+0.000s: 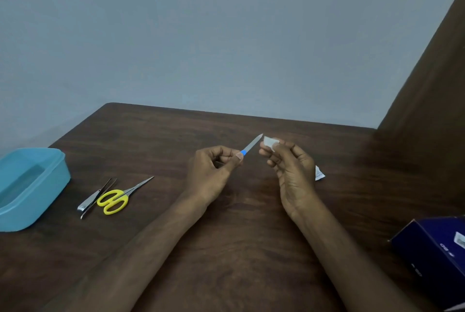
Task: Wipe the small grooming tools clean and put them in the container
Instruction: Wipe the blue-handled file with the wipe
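My left hand [216, 170] pinches the blue handle of a metal nail file [252, 144], whose tip points up and to the right. Just right of that tip, my right hand [289, 163] pinches a small white wipe [270, 142]; wipe and file are close but apart. To the left on the brown table [201, 125] lie yellow-handled scissors [120, 197], a nail clipper [89, 201] and dark tweezers [99, 197]. An open blue container [54, 187] stands at the left edge.
A torn white sachet [319, 173] lies on the table behind my right hand. A dark blue box [432, 248] sits at the lower right. A brown panel [427, 100] rises at the right, a grey wall behind.
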A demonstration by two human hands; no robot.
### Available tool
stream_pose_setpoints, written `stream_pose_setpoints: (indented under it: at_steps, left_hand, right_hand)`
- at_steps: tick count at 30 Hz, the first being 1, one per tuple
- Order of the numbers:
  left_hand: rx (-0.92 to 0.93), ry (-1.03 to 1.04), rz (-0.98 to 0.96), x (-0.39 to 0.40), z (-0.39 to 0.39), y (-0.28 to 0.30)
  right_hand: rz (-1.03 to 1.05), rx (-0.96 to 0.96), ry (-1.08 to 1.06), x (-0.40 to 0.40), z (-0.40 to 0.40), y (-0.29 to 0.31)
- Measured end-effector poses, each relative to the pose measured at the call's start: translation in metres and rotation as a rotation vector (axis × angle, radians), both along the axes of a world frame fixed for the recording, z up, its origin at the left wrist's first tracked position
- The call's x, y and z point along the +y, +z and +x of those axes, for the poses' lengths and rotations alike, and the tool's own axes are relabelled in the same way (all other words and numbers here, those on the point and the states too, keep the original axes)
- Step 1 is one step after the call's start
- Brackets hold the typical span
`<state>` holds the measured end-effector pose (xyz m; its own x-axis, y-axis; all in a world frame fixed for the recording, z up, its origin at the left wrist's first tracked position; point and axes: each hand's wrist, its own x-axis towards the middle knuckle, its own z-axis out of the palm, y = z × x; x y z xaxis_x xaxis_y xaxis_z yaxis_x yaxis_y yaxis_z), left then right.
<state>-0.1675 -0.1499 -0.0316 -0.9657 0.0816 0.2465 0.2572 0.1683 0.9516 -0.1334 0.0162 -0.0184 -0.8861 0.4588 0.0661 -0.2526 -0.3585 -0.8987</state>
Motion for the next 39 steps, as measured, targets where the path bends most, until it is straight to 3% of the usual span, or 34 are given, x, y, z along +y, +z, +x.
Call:
stream_pose_setpoints:
  at_steps: [4, 9, 18, 31, 39]
  left_hand:
    - [-0.006, -0.089, 0.023, 0.000, 0.005, 0.003]
    - [-0.027, -0.098, 0.004, -0.001, 0.005, 0.005]
    - [-0.009, -0.094, 0.031, 0.000, 0.003, 0.002]
    - [-0.008, -0.080, -0.042, -0.001, 0.002, 0.001]
    - [0.109, -0.046, -0.095, -0.002, 0.002, -0.001]
  right_hand:
    - [-0.017, -0.020, -0.047, 0.003, -0.003, -0.003]
    - [-0.027, 0.036, 0.056, -0.001, 0.000, -0.002]
    - [-0.026, -0.024, -0.102, 0.009, -0.005, -0.007]
    - [-0.026, 0.050, 0.014, 0.002, -0.005, -0.006]
    - [0.030, -0.061, 0.085, 0.007, -0.006, -0.008]
